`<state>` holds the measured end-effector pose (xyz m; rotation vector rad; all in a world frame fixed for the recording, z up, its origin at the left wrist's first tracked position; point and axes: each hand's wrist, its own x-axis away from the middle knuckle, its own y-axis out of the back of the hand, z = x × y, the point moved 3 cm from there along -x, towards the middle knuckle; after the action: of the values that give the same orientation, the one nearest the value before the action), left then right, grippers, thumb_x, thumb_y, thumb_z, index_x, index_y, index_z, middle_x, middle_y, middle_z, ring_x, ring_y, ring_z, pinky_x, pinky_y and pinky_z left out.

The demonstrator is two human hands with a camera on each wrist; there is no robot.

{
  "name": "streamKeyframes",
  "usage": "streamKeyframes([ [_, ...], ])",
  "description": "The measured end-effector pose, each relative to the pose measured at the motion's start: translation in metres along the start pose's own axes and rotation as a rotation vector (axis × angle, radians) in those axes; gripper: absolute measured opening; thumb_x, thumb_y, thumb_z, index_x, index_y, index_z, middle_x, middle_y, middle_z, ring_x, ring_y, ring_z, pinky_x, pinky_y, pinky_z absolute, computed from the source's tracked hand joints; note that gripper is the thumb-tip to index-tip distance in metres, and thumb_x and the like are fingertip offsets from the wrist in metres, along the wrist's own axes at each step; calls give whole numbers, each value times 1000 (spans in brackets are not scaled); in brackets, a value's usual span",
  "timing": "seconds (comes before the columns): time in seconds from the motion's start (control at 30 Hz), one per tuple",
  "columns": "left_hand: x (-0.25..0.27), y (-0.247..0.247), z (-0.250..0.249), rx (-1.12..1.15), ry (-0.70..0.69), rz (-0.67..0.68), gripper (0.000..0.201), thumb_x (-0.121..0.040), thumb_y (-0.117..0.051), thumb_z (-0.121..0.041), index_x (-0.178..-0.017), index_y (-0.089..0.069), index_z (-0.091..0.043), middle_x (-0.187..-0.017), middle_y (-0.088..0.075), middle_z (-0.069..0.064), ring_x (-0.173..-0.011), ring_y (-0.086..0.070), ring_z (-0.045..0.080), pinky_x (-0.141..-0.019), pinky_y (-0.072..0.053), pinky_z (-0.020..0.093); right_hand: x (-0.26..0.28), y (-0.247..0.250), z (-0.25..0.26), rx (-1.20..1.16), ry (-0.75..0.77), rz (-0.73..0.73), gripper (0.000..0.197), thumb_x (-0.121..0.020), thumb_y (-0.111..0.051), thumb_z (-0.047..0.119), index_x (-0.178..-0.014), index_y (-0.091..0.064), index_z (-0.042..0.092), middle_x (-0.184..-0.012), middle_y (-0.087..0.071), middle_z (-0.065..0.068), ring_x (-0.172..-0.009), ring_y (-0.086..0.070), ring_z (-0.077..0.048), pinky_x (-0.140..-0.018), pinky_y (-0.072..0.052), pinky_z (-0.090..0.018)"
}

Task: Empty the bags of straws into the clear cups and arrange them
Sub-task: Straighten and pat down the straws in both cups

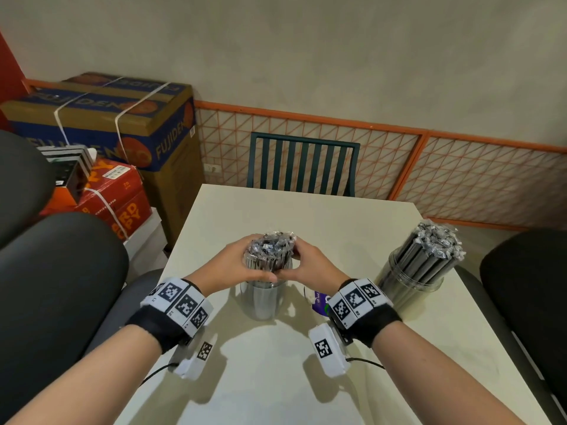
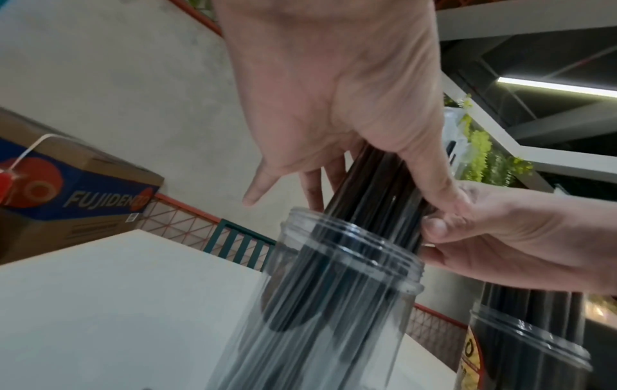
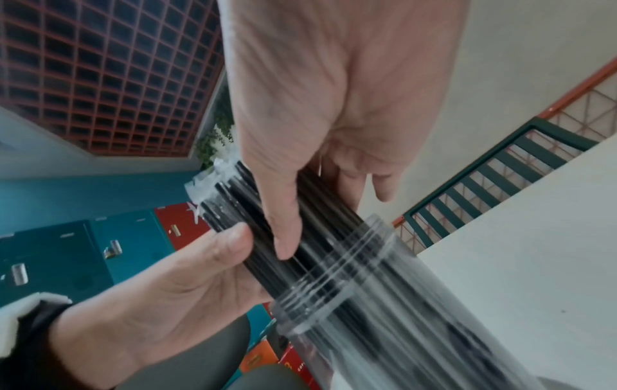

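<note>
Cream table (image 1: 306,378), green slatted chair (image 1: 302,165) at far edge. Second clear cup (image 1: 409,282) standing toward the right, full of wrapped straws (image 1: 435,240). Near centre, clear cup (image 1: 262,299) upright on table, bundle of black straws (image 1: 270,251) standing in it, tops above rim. Left hand (image 1: 242,259) and right hand (image 1: 310,262) both wrapped around bundle above rim, thumbs meeting in front.

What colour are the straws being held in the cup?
Black, in clear wrappers; the straws show best in the left wrist view.
</note>
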<state>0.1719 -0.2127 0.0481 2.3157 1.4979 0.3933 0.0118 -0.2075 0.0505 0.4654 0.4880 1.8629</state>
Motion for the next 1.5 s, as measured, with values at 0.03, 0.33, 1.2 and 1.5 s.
streamKeyframes([
  [0.03, 1, 0, -1, 13, 2, -10, 66, -65, -83, -19, -121, -49, -28, -107, -59, -19, -98, -54, -10, -86, -42, 6, 1, -1, 0, -9, 1, -12, 63, -74, -75, 9, -130, -46, 13, -127, -60, -7, -117, -56, -17, -104, -45, -35],
  [0.33, -2, 6, -5, -99, -8, -92, 68, -65, -82, -30, -123, -49, -22, -120, -55, -4, -115, -50, 15, -101, -43, 36, -3, 3, 9, 29, 46, 8, 62, -79, -72, 9, -133, -43, 13, -128, -59, -8, -118, -56, -20, -101, -46, -34],
  [1.2, -2, 17, -19, -91, -56, -79, 56, -78, -72, -21, -129, -50, -17, -117, -56, -9, -107, -51, 5, -82, -38, 5, -6, 13, 14, 68, 17, 47, 48, -87, -63, 16, -131, -47, 12, -130, -58, -7, -120, -54, -20, -105, -43, -37],
  [1.5, 1, 1, -4, -75, 45, 61, 78, -68, -81, -20, -135, -41, -22, -118, -54, -11, -105, -50, -2, -84, -35, 4, -6, -2, -3, 95, -6, 75, 79, -74, -77, 15, -139, -33, 15, -133, -55, -7, -122, -52, -20, -106, -41, -38],
])
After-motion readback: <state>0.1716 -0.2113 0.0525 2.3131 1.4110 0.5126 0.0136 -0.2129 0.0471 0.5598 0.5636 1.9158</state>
